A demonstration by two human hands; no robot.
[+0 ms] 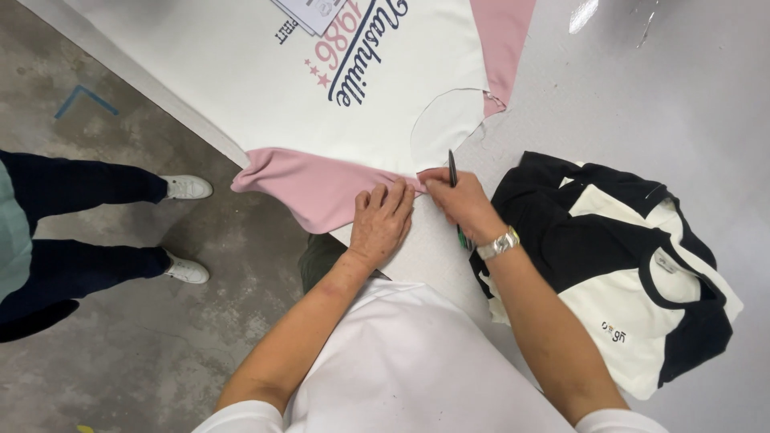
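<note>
Bench (666, 96) surface, pale grey, fills the upper right of the view and carries everything else. Largest on it is the white shirt (265, 88) with pink sleeves, spread flat from the centre toward 12 o'clock, its printed chest facing up and its neckline (449, 124) cut as a curve near the middle. One pink sleeve (313, 188) hangs over the bench edge toward 9 o'clock from the hands; the other runs off toward 1 o'clock. At 3 to 4 o'clock from the hands lies a folded black-and-cream shirt (634, 256), close to the right forearm, possibly touching it. At 9 o'clock, on the concrete floor (144, 353), stands another person in dark trousers (72, 232) and white shoes (188, 188). A white paper sheet (317, 12) lies on the printed chest at 12 o'clock.

The left hand (381, 220) lies flat, fingers spread and extended, pressing the pink sleeve where it meets the white body. The right hand (461, 200), just beside it and touching the same seam, has its fingers closed around a dark pen (452, 168), whose upper end points toward 12 o'clock; the fingertips also seem to pinch the fabric edge, though the view is too small to be sure. A silver wristwatch (499, 243) sits on the right wrist.
</note>
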